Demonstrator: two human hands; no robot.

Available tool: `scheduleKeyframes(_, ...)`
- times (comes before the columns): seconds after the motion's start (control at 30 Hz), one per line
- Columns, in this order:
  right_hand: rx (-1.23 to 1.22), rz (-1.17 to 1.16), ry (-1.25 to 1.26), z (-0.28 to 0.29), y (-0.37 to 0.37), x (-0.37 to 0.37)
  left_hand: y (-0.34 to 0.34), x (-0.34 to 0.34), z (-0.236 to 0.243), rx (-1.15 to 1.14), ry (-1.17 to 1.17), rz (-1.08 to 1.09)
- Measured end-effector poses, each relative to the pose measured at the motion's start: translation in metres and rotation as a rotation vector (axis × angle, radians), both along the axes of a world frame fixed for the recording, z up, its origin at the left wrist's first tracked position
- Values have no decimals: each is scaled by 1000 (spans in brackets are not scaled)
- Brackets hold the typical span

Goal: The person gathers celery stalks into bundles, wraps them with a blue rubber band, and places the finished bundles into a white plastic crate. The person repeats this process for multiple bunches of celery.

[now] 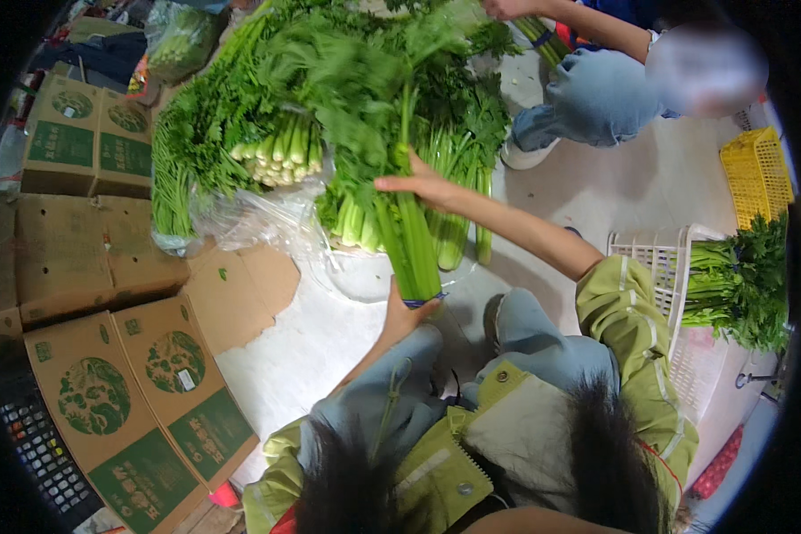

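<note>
Green celery [409, 245] slants before the knees [418, 345], left hand [400, 311] wrapped round its base, right hand [425, 185] round its stalks; pale floor [280, 369] reaches left to cartons [173, 360], a white basket [679, 280] edges the right, heaped greens [209, 125] block ahead, a co-worker's leg [587, 100] upper right

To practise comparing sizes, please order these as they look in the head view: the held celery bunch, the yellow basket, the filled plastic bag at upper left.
1. Celery bunch, largest.
2. Yellow basket and filled plastic bag: they look too alike to rank.
</note>
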State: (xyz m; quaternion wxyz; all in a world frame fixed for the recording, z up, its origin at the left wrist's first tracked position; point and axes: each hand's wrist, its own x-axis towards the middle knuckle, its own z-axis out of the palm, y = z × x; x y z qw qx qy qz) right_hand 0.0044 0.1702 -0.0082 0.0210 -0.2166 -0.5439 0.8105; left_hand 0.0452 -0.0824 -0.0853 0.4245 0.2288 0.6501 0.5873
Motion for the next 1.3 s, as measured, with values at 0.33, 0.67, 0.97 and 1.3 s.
scheduleKeyframes(0.33, 530, 129, 179, -34, -39, 47, 56, -162, 17, -109, 245, -330)
scheduleKeyframes(0.67, 901, 648, 124, -45, -11, 78, 66, -131, -24, -54, -169, -16)
scheduleKeyframes(0.97, 245, 853, 190, -58, -6, 94, 78, -144, -15, 8, -247, 19)
scheduleKeyframes(1.3, 612, 275, -281, -80, 29, 190, 40, -132, -11, 33, -333, 112)
